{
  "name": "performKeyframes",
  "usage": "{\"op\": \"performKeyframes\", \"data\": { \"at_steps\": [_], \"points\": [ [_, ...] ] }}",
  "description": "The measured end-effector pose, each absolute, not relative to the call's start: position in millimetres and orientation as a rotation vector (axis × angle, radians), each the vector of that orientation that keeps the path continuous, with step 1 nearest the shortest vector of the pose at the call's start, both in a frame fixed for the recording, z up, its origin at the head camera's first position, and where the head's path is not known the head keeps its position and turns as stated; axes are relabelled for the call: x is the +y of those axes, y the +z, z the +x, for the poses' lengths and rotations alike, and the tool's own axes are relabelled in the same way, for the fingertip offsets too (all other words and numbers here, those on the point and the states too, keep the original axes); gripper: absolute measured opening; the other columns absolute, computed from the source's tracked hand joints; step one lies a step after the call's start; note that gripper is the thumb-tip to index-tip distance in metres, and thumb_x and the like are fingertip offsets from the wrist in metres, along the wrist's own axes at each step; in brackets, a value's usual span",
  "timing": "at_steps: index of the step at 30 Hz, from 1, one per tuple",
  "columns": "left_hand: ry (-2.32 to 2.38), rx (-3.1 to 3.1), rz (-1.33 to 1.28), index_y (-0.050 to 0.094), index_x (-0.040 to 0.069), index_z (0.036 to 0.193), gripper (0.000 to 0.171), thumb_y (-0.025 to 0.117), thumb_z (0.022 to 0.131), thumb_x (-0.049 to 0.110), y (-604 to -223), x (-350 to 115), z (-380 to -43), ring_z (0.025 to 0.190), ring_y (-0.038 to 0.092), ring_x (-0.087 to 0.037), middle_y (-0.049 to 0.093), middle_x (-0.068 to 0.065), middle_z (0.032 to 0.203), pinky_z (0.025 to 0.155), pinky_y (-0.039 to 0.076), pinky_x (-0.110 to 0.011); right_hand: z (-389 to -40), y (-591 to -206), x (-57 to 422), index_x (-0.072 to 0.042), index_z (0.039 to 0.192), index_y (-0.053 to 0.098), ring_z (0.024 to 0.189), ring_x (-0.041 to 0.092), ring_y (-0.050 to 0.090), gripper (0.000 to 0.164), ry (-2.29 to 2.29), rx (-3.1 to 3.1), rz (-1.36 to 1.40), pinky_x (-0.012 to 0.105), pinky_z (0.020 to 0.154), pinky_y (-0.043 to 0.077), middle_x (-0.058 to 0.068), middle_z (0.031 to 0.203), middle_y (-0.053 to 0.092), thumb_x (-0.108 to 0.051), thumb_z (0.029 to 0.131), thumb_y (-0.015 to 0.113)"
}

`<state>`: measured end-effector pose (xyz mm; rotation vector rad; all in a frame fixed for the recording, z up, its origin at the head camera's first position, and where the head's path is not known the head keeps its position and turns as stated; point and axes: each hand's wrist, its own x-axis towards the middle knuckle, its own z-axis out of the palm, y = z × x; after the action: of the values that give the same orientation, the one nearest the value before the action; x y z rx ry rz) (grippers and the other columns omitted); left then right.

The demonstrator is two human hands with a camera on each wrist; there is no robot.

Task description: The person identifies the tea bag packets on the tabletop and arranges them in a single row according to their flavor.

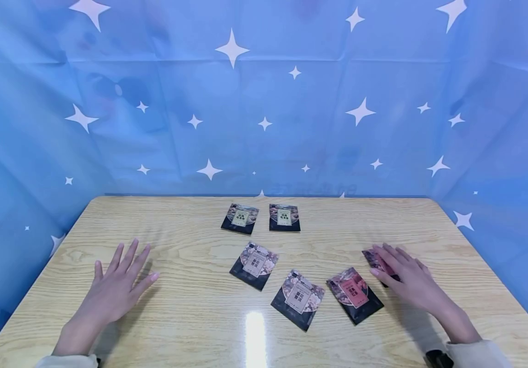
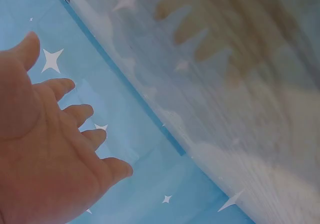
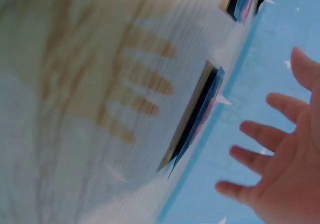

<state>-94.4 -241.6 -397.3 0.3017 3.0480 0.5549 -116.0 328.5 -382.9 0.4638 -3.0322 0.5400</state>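
Note:
My left hand (image 1: 116, 292) hovers over the left side of the table with fingers spread, holding nothing. Over on the right, my right hand (image 1: 406, 278) is extended above a red-labelled sachet (image 1: 380, 264), covering part of it in the head view. In the right wrist view this hand (image 3: 285, 149) has straight, parted fingers with a gap between them and the sachet (image 3: 192, 121) on the table. Another red-labelled sachet (image 1: 355, 295) lies to its left. Two sachets with pinkish-grey labels, one nearer (image 1: 298, 300) and one farther (image 1: 254, 266), lie around the middle.
Two green-labelled sachets, a left one (image 1: 240, 219) and a right one (image 1: 284, 217), lie near the back edge of the wooden table (image 1: 176, 317). Behind and beside the table hangs a blue cloth (image 1: 264, 97) with white stars.

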Motion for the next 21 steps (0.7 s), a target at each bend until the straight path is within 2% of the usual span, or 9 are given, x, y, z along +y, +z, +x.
{"op": "performKeyframes", "data": {
  "at_steps": [5,9,13,16,21],
  "points": [
    [0.594,3.019,0.318,0.015,0.009,0.147,0.071,0.040,0.095,0.049,-397,-245,-94,0.135,-0.004,-0.041,0.005,-0.020,0.150,0.095,-0.006,-0.070,-116,-380,331,0.000,0.138,0.037,0.116,0.053,0.036,0.057,0.727,-3.030,0.525,0.065,0.084,0.033,0.033,0.132,0.039,-0.026,0.092,0.057],
    [0.664,2.995,0.353,0.019,0.004,0.145,0.071,0.045,0.094,0.045,-397,-248,-94,0.134,0.002,-0.044,0.011,-0.025,0.148,0.097,0.002,-0.069,-118,-377,335,0.004,0.137,0.036,0.114,0.052,0.039,0.056,0.809,-3.049,0.524,0.062,0.083,0.037,0.033,0.130,0.040,-0.023,0.092,0.057],
    [0.768,2.966,0.399,0.022,0.000,0.144,0.070,0.050,0.093,0.040,-398,-250,-96,0.133,0.004,-0.047,0.013,-0.030,0.145,0.096,0.005,-0.069,-121,-377,338,0.004,0.133,0.042,0.112,0.051,0.043,0.050,0.818,-3.071,0.489,0.060,0.081,0.041,0.032,0.127,0.044,-0.023,0.093,0.056],
    [0.865,2.931,0.426,0.021,0.000,0.144,0.071,0.052,0.093,0.036,-398,-250,-97,0.133,0.003,-0.047,0.012,-0.031,0.145,0.096,0.005,-0.069,-122,-377,340,0.000,0.129,0.048,0.107,0.045,0.050,0.044,0.831,-3.074,0.472,0.056,0.079,0.044,0.028,0.123,0.050,-0.023,0.093,0.055],
    [1.037,2.875,0.465,0.019,0.000,0.144,0.071,0.055,0.092,0.031,-397,-250,-100,0.133,0.004,-0.047,0.013,-0.031,0.145,0.094,0.013,-0.070,-122,-380,343,-0.002,0.128,0.050,0.104,0.039,0.054,0.041,0.881,-3.085,0.465,0.053,0.079,0.045,0.024,0.121,0.054,-0.023,0.094,0.054]
  ]
}}
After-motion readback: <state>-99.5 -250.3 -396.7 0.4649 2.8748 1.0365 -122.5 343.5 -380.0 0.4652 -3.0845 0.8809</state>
